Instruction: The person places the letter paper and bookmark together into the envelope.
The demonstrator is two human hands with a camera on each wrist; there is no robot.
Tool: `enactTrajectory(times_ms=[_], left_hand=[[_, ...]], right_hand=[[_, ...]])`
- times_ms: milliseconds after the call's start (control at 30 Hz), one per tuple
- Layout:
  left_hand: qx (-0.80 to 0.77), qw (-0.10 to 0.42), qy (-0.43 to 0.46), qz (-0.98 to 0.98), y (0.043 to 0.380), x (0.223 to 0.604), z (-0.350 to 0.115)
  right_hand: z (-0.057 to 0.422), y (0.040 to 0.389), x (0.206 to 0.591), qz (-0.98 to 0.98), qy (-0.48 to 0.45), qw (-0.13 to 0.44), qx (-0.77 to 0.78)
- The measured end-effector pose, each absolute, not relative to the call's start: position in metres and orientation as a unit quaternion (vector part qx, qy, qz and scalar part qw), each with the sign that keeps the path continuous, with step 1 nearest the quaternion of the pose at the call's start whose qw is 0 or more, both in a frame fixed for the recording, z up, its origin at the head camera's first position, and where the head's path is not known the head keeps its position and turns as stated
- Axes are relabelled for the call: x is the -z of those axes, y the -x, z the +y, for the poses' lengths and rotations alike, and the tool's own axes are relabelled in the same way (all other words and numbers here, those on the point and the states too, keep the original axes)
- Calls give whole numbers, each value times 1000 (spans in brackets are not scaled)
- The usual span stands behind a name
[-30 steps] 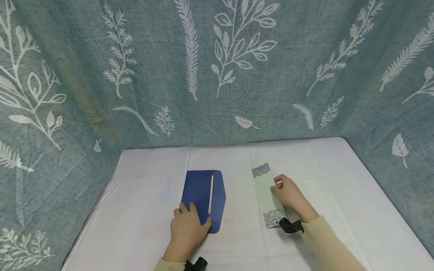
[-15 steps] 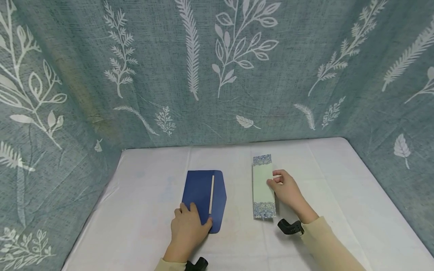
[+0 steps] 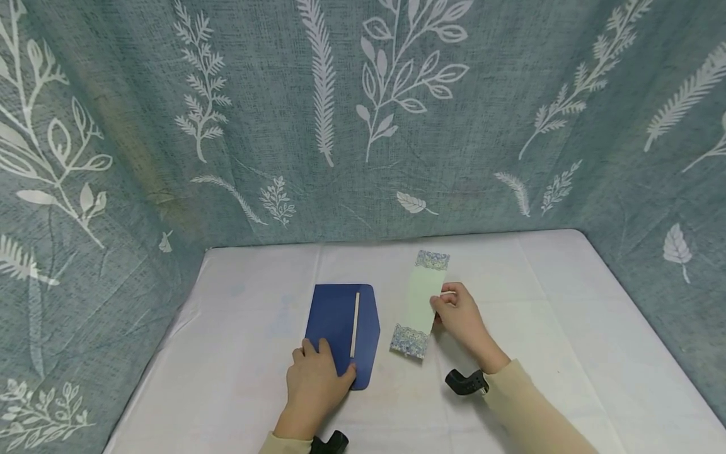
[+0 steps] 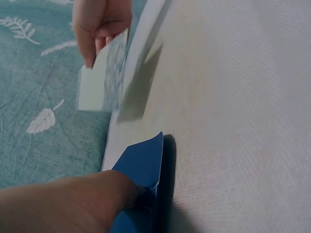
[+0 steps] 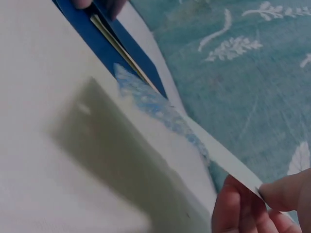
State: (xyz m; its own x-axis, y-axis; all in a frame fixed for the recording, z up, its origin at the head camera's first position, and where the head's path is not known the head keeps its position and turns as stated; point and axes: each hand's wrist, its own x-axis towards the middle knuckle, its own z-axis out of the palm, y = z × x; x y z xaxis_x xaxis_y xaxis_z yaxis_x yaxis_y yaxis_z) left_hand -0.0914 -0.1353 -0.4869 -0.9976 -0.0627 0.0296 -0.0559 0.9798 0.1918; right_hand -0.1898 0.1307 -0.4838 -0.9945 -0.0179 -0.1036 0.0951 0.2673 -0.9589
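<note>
A flat blue envelope (image 3: 334, 309) with a narrow pale strip (image 3: 355, 325) near its right side lies on the white-covered table. My left hand (image 3: 314, 384) holds it at the near end, fingers over the top and thumb (image 4: 104, 191) at the edge of its opening. My right hand (image 3: 460, 318) pinches the right long edge of a pale green card (image 3: 425, 293) with blue floral bands at both ends. The card is tilted and raised off the cloth, right of the envelope; its shadow (image 5: 116, 150) falls below it in the right wrist view.
The white cloth (image 3: 244, 366) covers the table, with its back edge behind the card. A teal curtain (image 3: 272, 126) with white leaf prints hangs at the back and both sides. Black camera mounts sit at both wrists.
My right hand lifts the card, carries it leftward towards the envelope and turns it so its near end swings left. The left hand and envelope stay in place.
</note>
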Motion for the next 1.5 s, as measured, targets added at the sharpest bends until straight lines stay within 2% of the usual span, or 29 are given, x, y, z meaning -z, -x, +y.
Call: enactTrajectory(times_ms=[433, 700, 1000, 1500], left_hand=[[97, 12, -33, -995, 91, 484, -135], [96, 13, -37, -995, 91, 485, -135], [97, 28, -33, -994, 91, 489, -134], [100, 23, -29, -994, 92, 487, -136]], right_hand=[[91, 183, 494, 749, -19, 43, 661], [79, 181, 498, 741, -3, 60, 669], [72, 176, 504, 762, 21, 61, 645], [58, 174, 507, 806, 32, 57, 589]])
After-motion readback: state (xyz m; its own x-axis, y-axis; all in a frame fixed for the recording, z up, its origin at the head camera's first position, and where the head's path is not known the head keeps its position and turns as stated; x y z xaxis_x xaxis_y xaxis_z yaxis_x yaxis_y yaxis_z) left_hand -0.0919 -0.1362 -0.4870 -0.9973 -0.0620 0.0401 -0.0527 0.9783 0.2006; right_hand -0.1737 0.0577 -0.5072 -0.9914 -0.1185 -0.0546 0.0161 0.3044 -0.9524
